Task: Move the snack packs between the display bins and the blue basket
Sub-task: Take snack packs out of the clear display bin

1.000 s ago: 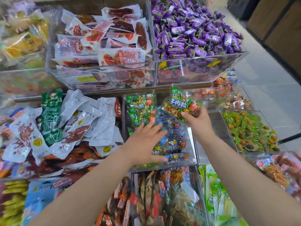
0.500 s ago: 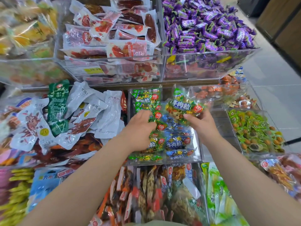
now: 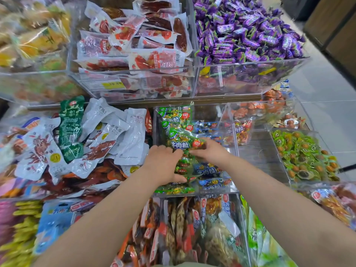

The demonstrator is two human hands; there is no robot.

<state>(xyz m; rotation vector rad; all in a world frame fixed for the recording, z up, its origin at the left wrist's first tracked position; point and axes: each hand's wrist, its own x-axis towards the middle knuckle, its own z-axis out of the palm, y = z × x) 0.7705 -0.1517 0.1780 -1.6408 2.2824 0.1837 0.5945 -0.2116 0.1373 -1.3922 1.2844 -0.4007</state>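
Two hands over one bin (image 3: 208, 113): right hand (image 3: 211, 152) around a green pack (image 3: 183, 142), grip of left hand (image 3: 163, 163) hidden.

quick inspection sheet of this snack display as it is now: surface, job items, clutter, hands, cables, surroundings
surface: clear display bins in two tiers.
job's things: green snack pack on top in the middle bin; stacked green packs under it; blue packs beside them; blue basket not in view.
clutter: white pouches at left; red sausage packs and purple candies above.
hands: right hand pinches the green snack pack; left hand grips the stacked green packs.
cables: nothing seen.
surroundings: pale tiled floor at right.
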